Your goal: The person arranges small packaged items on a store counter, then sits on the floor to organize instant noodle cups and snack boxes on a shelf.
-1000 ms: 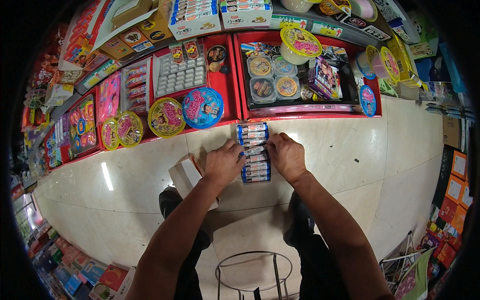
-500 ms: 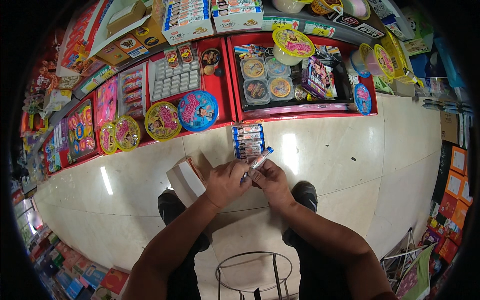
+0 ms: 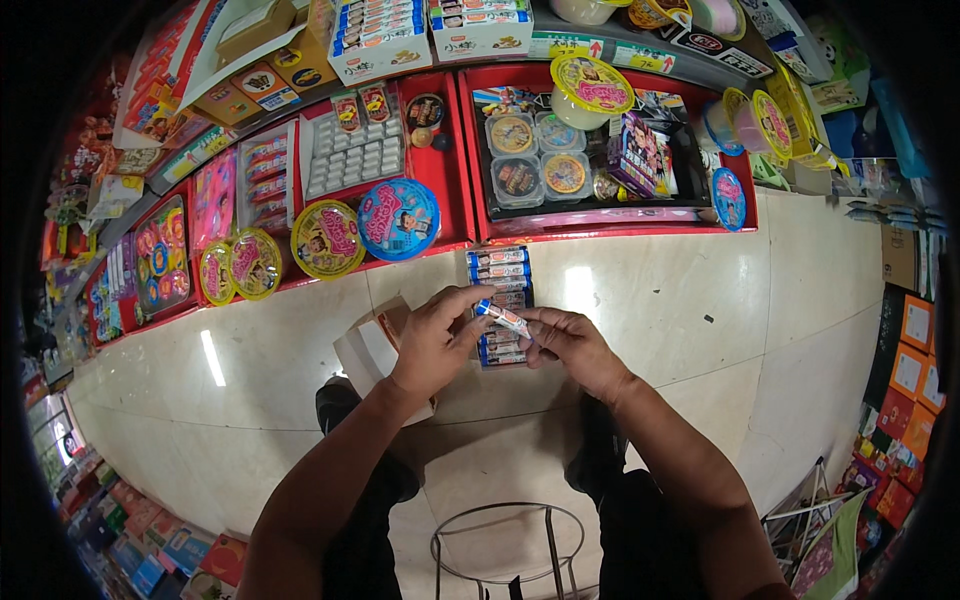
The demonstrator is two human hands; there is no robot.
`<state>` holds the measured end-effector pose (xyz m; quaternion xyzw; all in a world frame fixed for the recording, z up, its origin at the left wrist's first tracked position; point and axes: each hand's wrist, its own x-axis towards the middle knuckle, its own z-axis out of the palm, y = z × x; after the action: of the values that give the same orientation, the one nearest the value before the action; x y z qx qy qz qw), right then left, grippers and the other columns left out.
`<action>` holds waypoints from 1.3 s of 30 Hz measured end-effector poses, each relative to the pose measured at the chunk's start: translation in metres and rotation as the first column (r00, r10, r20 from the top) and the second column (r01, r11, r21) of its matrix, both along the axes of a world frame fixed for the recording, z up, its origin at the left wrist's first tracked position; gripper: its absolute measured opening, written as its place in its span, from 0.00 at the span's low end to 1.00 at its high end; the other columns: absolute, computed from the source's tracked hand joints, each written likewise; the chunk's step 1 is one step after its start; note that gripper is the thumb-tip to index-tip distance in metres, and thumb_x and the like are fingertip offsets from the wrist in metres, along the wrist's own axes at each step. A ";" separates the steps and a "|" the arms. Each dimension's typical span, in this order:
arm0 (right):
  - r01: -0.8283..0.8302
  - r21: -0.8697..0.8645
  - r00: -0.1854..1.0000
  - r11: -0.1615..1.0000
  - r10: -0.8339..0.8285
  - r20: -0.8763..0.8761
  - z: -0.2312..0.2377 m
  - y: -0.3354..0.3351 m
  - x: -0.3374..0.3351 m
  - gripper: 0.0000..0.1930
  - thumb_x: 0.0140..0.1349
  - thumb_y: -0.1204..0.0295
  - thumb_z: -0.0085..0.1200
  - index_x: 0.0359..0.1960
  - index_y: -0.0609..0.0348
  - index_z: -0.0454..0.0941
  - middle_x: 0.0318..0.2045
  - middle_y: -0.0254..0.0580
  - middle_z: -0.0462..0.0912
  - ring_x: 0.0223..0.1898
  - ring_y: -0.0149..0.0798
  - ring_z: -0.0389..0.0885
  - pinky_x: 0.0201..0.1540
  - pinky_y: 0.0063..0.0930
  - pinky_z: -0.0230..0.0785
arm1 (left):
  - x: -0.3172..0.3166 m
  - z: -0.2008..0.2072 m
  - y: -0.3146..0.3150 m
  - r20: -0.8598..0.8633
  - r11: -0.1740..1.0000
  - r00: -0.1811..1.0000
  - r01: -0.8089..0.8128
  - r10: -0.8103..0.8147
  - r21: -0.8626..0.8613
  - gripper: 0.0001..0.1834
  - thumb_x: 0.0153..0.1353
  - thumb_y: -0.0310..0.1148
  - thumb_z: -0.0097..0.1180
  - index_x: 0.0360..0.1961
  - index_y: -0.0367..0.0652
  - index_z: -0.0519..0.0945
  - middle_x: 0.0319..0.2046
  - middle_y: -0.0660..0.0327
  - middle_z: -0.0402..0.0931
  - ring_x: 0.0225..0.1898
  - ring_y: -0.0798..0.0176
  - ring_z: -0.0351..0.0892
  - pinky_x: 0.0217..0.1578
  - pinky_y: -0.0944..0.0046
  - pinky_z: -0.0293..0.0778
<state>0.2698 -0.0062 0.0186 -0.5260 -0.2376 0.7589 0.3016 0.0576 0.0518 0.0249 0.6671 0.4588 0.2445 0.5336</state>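
Observation:
In front of me, above the floor, my right hand (image 3: 580,352) pinches one end of a small wrapped candy stick (image 3: 503,318), white with blue ends. The stick slants, its blue left end raised toward my left hand. My left hand (image 3: 432,345) has thumb and index finger apart on either side of that blue end, with a gap showing. Below lies a row of matching candy sticks (image 3: 499,257), set side by side on the floor and partly hidden by my hands. An opened white carton (image 3: 366,352) with a brown inside stands tilted beside my left hand, partly covered by it.
A red display shelf (image 3: 470,180) with tubs and candy trays runs across the far side. Two white boxes of similar sticks (image 3: 382,62) stand above it. A round metal stool frame (image 3: 508,506) is between my legs; shelves of packages line both sides.
My hands have moved apart. The left hand has loosened from the stick, which has swung from pointing up-right to pointing up-left in my right hand. More of the row below shows.

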 end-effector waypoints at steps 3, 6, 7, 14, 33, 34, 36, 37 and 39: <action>0.062 0.115 0.996 0.991 -0.070 0.062 0.000 0.010 0.002 0.13 0.70 0.71 0.50 0.53 0.62 0.74 0.35 0.33 0.79 0.34 0.26 0.76 0.41 0.20 0.70 | -0.009 -0.024 0.002 0.000 0.996 1.000 0.004 -0.004 -0.090 0.16 0.59 0.20 0.58 0.49 0.40 0.78 0.35 0.64 0.78 0.33 0.74 0.75 0.33 0.71 0.71; 0.012 0.329 0.962 0.944 -0.101 0.255 -0.013 0.014 0.005 0.10 0.66 0.74 0.54 0.47 0.63 0.74 0.36 0.36 0.80 0.34 0.29 0.77 0.39 0.23 0.72 | -0.010 -0.037 0.007 -0.018 1.000 1.000 -0.007 0.006 -0.028 0.13 0.58 0.21 0.60 0.45 0.39 0.80 0.33 0.62 0.79 0.35 0.73 0.76 0.34 0.69 0.72; -0.074 0.362 0.916 0.929 -0.080 0.394 -0.017 0.016 0.006 0.09 0.65 0.74 0.55 0.46 0.61 0.75 0.37 0.39 0.81 0.33 0.33 0.79 0.39 0.25 0.73 | -0.008 -0.039 0.008 -0.045 1.000 0.999 -0.006 0.007 0.009 0.13 0.57 0.22 0.61 0.44 0.41 0.80 0.35 0.61 0.79 0.34 0.68 0.78 0.34 0.67 0.73; -0.565 0.313 0.447 0.764 -0.035 0.894 -0.030 0.018 0.004 0.10 0.57 0.73 0.59 0.41 0.54 0.78 0.38 0.42 0.81 0.40 0.48 0.81 0.42 0.39 0.76 | -0.002 -0.058 0.000 -0.338 0.955 0.940 0.071 0.033 0.289 0.12 0.54 0.33 0.63 0.41 0.50 0.82 0.37 0.64 0.75 0.34 0.58 0.79 0.34 0.60 0.75; -0.774 0.315 0.266 0.549 -0.170 0.949 -0.025 0.000 -0.010 0.06 0.51 0.73 0.55 0.32 0.54 0.80 0.34 0.39 0.76 0.38 0.41 0.78 0.33 0.33 0.77 | -0.007 -0.060 -0.008 -0.380 0.960 0.923 0.046 0.065 0.278 0.09 0.54 0.31 0.63 0.38 0.48 0.83 0.32 0.64 0.76 0.33 0.60 0.80 0.33 0.61 0.75; -0.774 0.355 0.309 0.524 -0.177 0.934 -0.028 -0.006 -0.010 0.07 0.51 0.73 0.55 0.32 0.54 0.81 0.34 0.38 0.76 0.39 0.41 0.78 0.33 0.32 0.76 | -0.011 -0.060 -0.013 -0.369 0.948 0.928 0.076 0.046 0.309 0.09 0.54 0.32 0.63 0.38 0.49 0.82 0.33 0.64 0.75 0.32 0.60 0.80 0.32 0.61 0.75; -0.795 0.378 0.340 0.475 -0.168 0.925 -0.037 -0.019 -0.010 0.09 0.52 0.72 0.55 0.36 0.54 0.82 0.35 0.36 0.76 0.41 0.38 0.76 0.35 0.30 0.75 | -0.018 -0.061 -0.023 -0.349 0.920 0.937 0.133 0.005 0.370 0.09 0.54 0.32 0.62 0.38 0.50 0.82 0.34 0.65 0.74 0.31 0.59 0.79 0.30 0.60 0.75; -0.791 0.396 0.340 0.466 -0.203 0.918 -0.039 -0.020 -0.011 0.10 0.51 0.72 0.57 0.37 0.52 0.83 0.34 0.34 0.76 0.39 0.38 0.77 0.33 0.29 0.75 | -0.019 -0.060 -0.027 -0.371 0.904 0.929 0.165 -0.008 0.394 0.10 0.54 0.33 0.63 0.39 0.51 0.81 0.34 0.65 0.74 0.31 0.59 0.80 0.30 0.61 0.76; -0.784 0.432 0.341 0.446 -0.273 0.900 -0.043 -0.021 -0.014 0.12 0.49 0.72 0.62 0.38 0.49 0.84 0.32 0.32 0.76 0.35 0.37 0.77 0.30 0.28 0.74 | -0.018 -0.059 -0.032 -0.415 0.870 0.909 0.228 -0.030 0.437 0.13 0.53 0.34 0.63 0.42 0.52 0.81 0.36 0.65 0.74 0.32 0.60 0.80 0.29 0.61 0.76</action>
<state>0.2558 -0.0275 -0.0245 -0.5615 -0.7925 0.1565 0.1792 0.0391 0.0197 -0.0342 0.8426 0.4358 0.1730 0.2650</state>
